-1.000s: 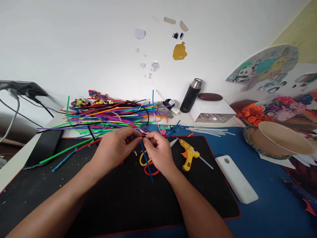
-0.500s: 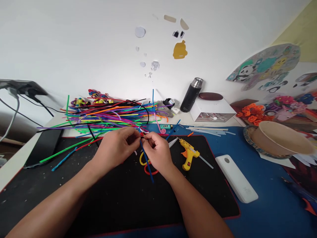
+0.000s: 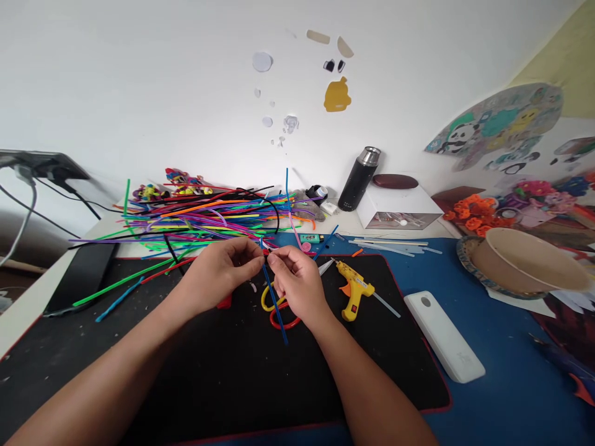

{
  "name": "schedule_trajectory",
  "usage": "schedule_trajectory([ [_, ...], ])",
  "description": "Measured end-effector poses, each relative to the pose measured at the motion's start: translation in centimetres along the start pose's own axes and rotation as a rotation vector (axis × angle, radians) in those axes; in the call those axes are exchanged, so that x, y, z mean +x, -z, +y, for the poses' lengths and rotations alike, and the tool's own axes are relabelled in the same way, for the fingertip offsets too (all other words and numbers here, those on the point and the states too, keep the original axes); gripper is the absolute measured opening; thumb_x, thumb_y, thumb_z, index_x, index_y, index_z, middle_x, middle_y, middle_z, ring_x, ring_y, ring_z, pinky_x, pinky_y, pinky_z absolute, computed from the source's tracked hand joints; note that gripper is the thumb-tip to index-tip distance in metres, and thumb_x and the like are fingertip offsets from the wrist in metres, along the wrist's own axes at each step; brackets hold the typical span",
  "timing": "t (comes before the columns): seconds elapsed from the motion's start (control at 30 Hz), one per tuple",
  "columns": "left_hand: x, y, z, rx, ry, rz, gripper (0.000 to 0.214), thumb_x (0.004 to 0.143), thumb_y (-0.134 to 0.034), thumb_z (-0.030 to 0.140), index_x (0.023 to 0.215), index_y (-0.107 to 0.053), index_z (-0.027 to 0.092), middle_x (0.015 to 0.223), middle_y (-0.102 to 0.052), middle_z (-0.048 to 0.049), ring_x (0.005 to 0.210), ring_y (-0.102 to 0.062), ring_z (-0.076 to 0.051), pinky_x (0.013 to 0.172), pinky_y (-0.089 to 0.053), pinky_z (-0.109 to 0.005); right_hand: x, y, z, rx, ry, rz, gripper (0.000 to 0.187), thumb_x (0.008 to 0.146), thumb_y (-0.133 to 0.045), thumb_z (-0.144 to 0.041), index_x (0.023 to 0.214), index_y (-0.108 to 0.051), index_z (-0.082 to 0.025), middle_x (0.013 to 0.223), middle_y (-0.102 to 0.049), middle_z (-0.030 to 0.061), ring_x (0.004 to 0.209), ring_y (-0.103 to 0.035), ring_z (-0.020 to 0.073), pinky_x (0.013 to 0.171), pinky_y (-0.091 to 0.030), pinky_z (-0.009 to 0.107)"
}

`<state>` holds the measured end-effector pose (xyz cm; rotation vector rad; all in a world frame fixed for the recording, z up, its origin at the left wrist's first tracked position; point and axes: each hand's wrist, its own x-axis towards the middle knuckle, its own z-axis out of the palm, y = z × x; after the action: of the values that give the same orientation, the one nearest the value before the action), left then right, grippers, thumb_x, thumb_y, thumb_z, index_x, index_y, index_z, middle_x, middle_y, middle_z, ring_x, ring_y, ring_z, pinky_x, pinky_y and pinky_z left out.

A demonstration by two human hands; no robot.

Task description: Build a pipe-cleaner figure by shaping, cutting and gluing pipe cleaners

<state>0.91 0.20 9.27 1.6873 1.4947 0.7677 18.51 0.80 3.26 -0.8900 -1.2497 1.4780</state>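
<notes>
There is just one view. It looks out from the person's head, forward and down over both arms [image 3: 121, 353]. The left hand [image 3: 216, 272] and right hand [image 3: 300, 282] sit near the middle, a bit far off, so small bits between them are hard to see. The wall [image 3: 153, 74] fills the top.

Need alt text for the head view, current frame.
A person's left grip and right grip nearly meet above a black mat, at something too small to identify. A blue stick crosses in front of red-and-yellow-handled scissors; a yellow glue gun lies to the right, colourful sticks piled behind.
</notes>
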Motion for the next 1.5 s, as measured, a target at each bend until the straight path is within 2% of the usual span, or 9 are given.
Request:
schedule_trajectory([
  [0.23,0.1,-0.1,-0.2,-0.068,-0.032,-0.007,0.042,0.086,-0.072,0.061,0.087,-0.074,0.019,0.078,-0.072,-0.0023,0.067,-0.062,-0.017,0.061,-0.049,-0.025,0.3,0.2,0.5,0.077,-0.053,0.029,0.038,0.091,-0.073,-0.058,0.087,-0.061,-0.022,0.05,-0.045,-0.011,0.037,-0.041,0.0082,0.04,-0.031,0.022],
  [0.33,0.3,-0.2,-0.6,-0.124,-0.076,-0.029,0.042,0.083,-0.078,0.058,0.102,-0.074,0.02,0.09,-0.078,-0.0043,0.08,-0.07,-0.021,0.07,-0.055,-0.028,0.5,0.2,0.9,0.148,-0.08,0.03,0.038,0.09,-0.075,-0.057,0.085,-0.061,-0.023,0.047,-0.041,-0.0123,0.035,-0.039,0.008,0.039,-0.028,0.022],
  [0.43,0.2,-0.3,-1.0,-0.057,-0.098,-0.025,0.04,0.086,-0.078,0.052,0.112,-0.073,0.022,0.093,-0.08,-0.0039,0.079,-0.071,-0.021,0.07,-0.054,-0.029,0.5,-0.1,0.9,0.201,-0.113,0.028,0.039,0.086,-0.077,-0.057,0.082,-0.06,-0.022,0.045,-0.038,-0.013,0.034,-0.037,0.0073,0.038,-0.025,0.022],
  [0.53,0.1,-0.2,-1.1,0.037,-0.128,0.009,0.031,0.09,-0.075,0.049,0.108,-0.077,0.024,0.096,-0.081,-0.0036,0.082,-0.072,-0.021,0.073,-0.053,-0.029,0.3,-0.2,0.5,0.216,-0.12,0.017,0.039,0.085,-0.079,-0.056,0.081,-0.061,-0.022,0.046,-0.038,-0.0129,0.034,-0.037,0.0069,0.038,-0.024,0.022],
  [0.73,-0.2,-0.2,-0.9,0.078,-0.219,0.047,0.029,0.094,-0.073,0.047,0.11,-0.079,0.024,0.101,-0.082,-0.0049,0.087,-0.073,-0.022,0.077,-0.054,-0.029,0.2,-0.1,-0.2,0.227,-0.131,0.0,0.037,0.085,-0.079,-0.054,0.08,-0.062,-0.022,0.045,-0.04,-0.0122,0.035,-0.036,0.0069,0.038,-0.024,0.022],
  [0.9,0.0,0.0,-0.9,0.083,-0.216,0.055,0.026,0.093,-0.074,0.047,0.1,-0.08,0.023,0.096,-0.082,-0.0042,0.086,-0.075,-0.023,0.076,-0.054,-0.029,0.3,0.0,-0.2,0.241,-0.152,-0.028,0.037,0.084,-0.08,-0.054,0.081,-0.064,-0.021,0.044,-0.04,-0.0122,0.035,-0.037,0.0071,0.038,-0.024,0.022],
  [1.13,0.0,0.3,-1.3,0.071,-0.247,0.073,0.026,0.093,-0.075,0.046,0.103,-0.08,0.022,0.096,-0.083,-0.0041,0.085,-0.075,-0.022,0.073,-0.054,-0.028,0.3,0.3,-0.5,0.24,-0.151,-0.058,0.035,0.085,-0.079,-0.053,0.086,-0.067,-0.02,0.043,-0.049,-0.0095,0.036,-0.039,0.0081,0.04,-0.026,0.022],
  [1.3,0.2,0.3,-1.6,0.066,-0.285,0.046,0.022,0.093,-0.076,0.043,0.1,-0.081,0.022,0.095,-0.083,-0.0041,0.085,-0.075,-0.022,0.077,-0.055,-0.028,0.4,0.3,-0.3,0.22,-0.151,-0.042,0.034,0.085,-0.08,-0.051,0.084,-0.066,-0.02,0.044,-0.043,-0.0122,0.036,-0.039,0.0072,0.041,-0.026,0.022],
  [1.5,0.3,0.5,-1.7,0.059,-0.269,0.01,0.019,0.094,-0.076,0.039,0.098,-0.081,0.021,0.092,-0.082,-0.0035,0.083,-0.075,-0.02,0.076,-0.054,-0.026,0.5,0.4,0.0,0.205,-0.136,-0.06,0.036,0.085,-0.081,-0.053,0.082,-0.065,-0.021,0.045,-0.042,-0.0122,0.035,-0.038,0.0069,0.04,-0.025,0.023],
])
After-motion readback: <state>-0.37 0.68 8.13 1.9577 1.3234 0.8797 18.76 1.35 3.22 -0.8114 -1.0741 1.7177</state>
